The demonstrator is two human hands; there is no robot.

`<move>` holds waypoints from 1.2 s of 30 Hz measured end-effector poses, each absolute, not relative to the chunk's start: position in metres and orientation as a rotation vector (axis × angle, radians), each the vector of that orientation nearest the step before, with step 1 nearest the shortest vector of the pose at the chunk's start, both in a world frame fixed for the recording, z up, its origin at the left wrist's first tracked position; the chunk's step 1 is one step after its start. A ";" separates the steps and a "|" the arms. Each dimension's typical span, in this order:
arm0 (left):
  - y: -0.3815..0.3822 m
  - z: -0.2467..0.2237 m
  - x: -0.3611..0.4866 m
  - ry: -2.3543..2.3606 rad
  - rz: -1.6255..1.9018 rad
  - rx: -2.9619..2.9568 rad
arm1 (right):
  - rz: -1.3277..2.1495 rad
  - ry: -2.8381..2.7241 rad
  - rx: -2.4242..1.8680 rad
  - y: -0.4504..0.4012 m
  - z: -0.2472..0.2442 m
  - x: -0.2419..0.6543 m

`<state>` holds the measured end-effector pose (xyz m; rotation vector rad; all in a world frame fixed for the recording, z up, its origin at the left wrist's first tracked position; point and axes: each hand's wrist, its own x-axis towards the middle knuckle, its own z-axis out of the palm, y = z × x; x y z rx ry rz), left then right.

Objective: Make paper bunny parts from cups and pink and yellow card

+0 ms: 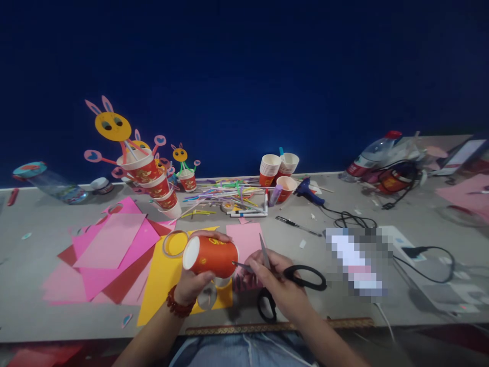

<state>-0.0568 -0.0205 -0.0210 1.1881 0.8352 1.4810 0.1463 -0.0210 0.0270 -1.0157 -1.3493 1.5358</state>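
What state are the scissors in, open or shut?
Open: the scissors in the right hand have their blades spread apart, one tip at the red cup, the other pointing away.

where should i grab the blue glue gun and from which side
Probably by the handle of the blue glue gun, from the front right: it slants that way, away from the gun's body. The black cord trails from that end, so avoid it. The right hand holds scissors; free it first.

A grey table (23,285) bears yellow paper (153,290) and a pen (298,226).
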 end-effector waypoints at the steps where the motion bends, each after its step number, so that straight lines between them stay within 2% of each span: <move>1: -0.022 -0.022 -0.058 0.875 1.479 1.252 | 1.554 -1.308 -1.012 -0.022 0.024 0.144; 4: -0.026 -0.015 -0.058 0.932 1.490 1.406 | 1.635 -1.140 -1.023 -0.024 0.016 0.138; 10: -0.023 0.001 -0.050 0.702 1.655 1.489 | 1.676 -1.059 -1.101 -0.026 0.018 0.133; 16: -0.027 -0.018 -0.060 0.951 1.452 1.300 | 1.503 -1.345 -1.092 -0.020 0.027 0.137; 36: -0.022 -0.018 -0.065 0.995 1.331 1.185 | 1.064 -2.037 -0.948 0.003 0.039 0.151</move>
